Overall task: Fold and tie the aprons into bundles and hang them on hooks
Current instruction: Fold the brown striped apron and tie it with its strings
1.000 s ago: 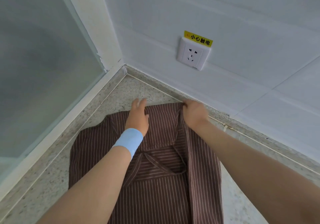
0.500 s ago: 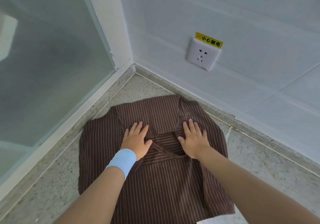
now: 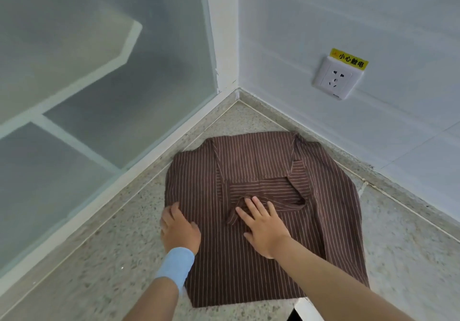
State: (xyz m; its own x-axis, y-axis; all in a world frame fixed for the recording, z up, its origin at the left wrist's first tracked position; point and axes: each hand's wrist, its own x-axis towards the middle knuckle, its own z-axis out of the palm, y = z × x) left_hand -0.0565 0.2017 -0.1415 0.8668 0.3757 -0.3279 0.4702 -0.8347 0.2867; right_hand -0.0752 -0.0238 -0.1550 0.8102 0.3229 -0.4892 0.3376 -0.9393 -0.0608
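In the far corner of the speckled grey stone desk (image 3: 99, 271), where a frosted glass partition (image 3: 99, 72) met the white tiled wall (image 3: 373, 9), the brown pinstriped cloth apron (image 3: 331, 211) lay spread flat. Its upper bib part was turned down over the body. A strap of the same cloth (image 3: 286, 202) lay looped across the middle.

Right hand (image 3: 266, 231): flat on the centre of the apron, fingers straight and spread, fingertips at the strap. It pressed and held nothing.

Left hand (image 3: 179, 228), light blue wristband (image 3: 175, 263) behind it: at the apron's left edge, thumb on the cloth, fingers bent at the hem. I could not tell whether they had pinched the edge or only rested on it.

A white wall socket (image 3: 336, 78) with a yellow warning label (image 3: 348, 59) sat on the wall beyond, well apart from the work.

Judgement: the folding step, early on. One fold looked made; there was no bundle, no knot, and no hook in view. The next move likely called for lifting the left side and bringing it over toward the middle while the right hand pinned the cloth, then clearing that hand before the flap landed. The strap needed to stay reachable for tying, not buried in the fold.
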